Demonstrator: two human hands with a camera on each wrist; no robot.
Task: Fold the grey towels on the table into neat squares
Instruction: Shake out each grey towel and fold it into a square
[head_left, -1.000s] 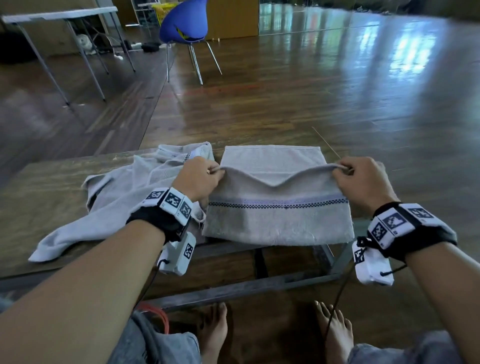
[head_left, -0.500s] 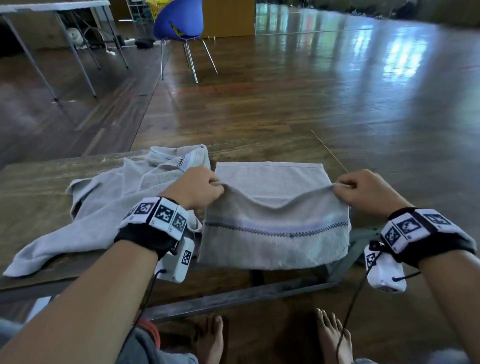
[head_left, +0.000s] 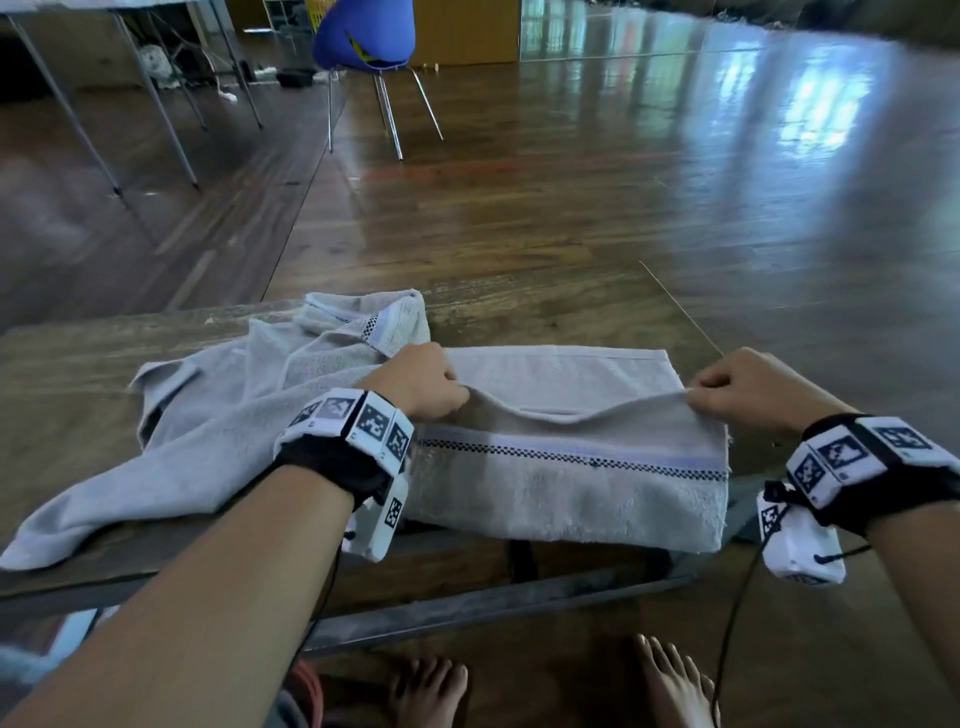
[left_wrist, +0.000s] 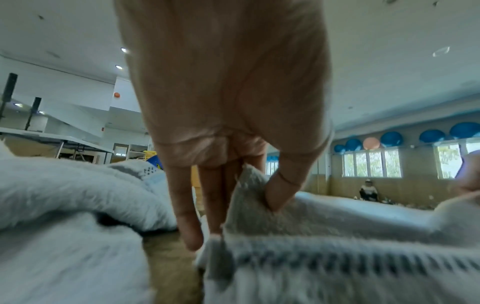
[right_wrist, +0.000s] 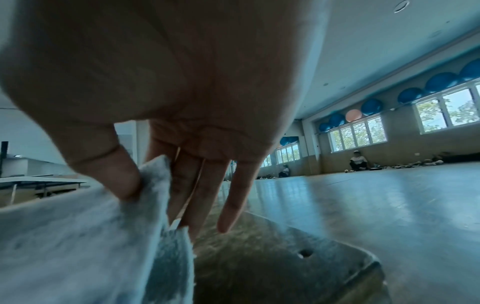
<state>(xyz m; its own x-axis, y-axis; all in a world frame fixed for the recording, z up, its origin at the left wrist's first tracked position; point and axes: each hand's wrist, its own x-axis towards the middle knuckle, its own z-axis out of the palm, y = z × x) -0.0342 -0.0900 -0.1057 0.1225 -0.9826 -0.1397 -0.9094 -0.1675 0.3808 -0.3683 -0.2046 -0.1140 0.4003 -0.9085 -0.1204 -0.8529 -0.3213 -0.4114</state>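
A grey towel with a checked stripe (head_left: 571, 467) lies partly folded at the near edge of the wooden table (head_left: 67, 384), its near part hanging over the edge. My left hand (head_left: 421, 384) pinches its raised left corner (left_wrist: 249, 185) between thumb and fingers. My right hand (head_left: 748, 387) pinches the right corner (right_wrist: 155, 181) the same way. The held edge sags between the hands, lifted a little above the layer beneath. A second grey towel (head_left: 223, 415) lies crumpled to the left, touching my left wrist.
A blue chair (head_left: 363, 36) and a metal-legged table (head_left: 104, 78) stand on the wooden floor beyond. The table's right end (right_wrist: 337, 267) is just past my right hand. My bare feet (head_left: 670, 686) are under the table. People sit far off by the wall (right_wrist: 358, 160).
Both hands have drawn the pinched towel edge back toward me, away from the far edge, exposing more of the layer beneath. The crumpled towel has not moved.
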